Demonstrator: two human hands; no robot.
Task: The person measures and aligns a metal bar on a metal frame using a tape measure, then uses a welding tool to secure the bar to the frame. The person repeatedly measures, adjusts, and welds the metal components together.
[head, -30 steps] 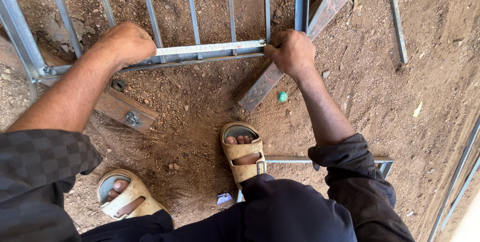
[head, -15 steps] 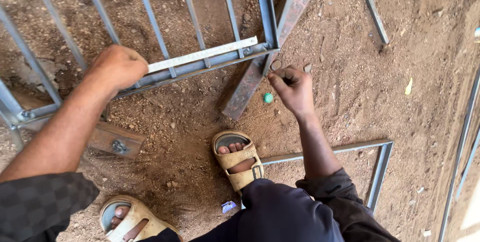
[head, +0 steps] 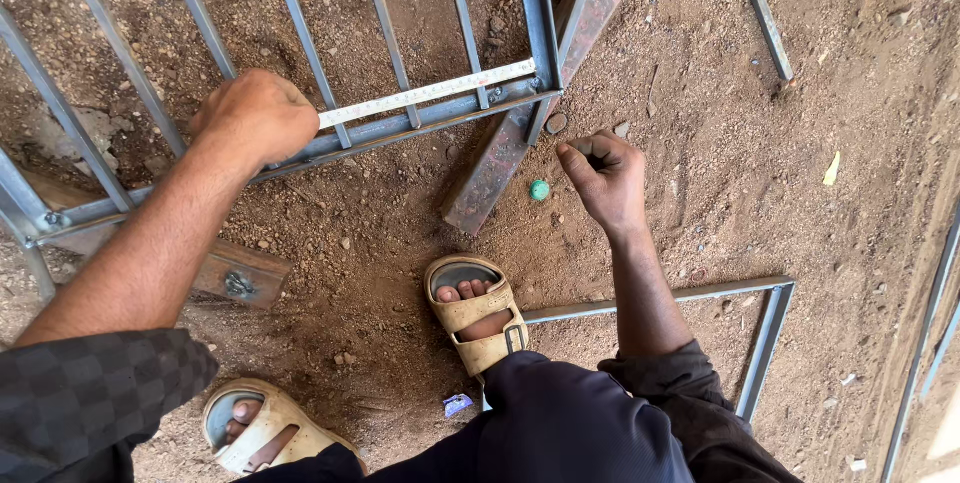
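**rustyweld:** Left hand (head: 255, 118) is balled into a fist, pressing down on the lower rail of the grey metal grille (head: 420, 115) at the upper left of the frame. It's right at the end of the tape measure (head: 428, 94) that lies along that rail, but you only see the back of the hand, so I can't tell if the fingers actually pinch the tape or just rest on the steel.

**dirtfloor_dan:** And the other one?

**rustyweld:** Right hand (head: 605, 178), centre right, is loosely curled with the forefinger sticking out toward the grille corner. It hangs just over the dirt and holds nothing I can see. Whether a fingertip touches the ground is hard to make out.

**dirtfloor_dan:** What's around it?

**rustyweld:** Small green round thing (head: 540, 189) in the dirt just left of that hand, too tiny to identify. Rusty steel bar (head: 540, 93) runs diagonally under the grille corner, top end cut off by the frame edge. Thin angle frame (head: 765, 333) at lower right, partly hidden behind the forearm and knee. Wooden block (head: 240, 278) with a screw at lower left, half covered by the left arm. Tan sandal (head: 478, 315) at bottom centre. No containers anywhere.
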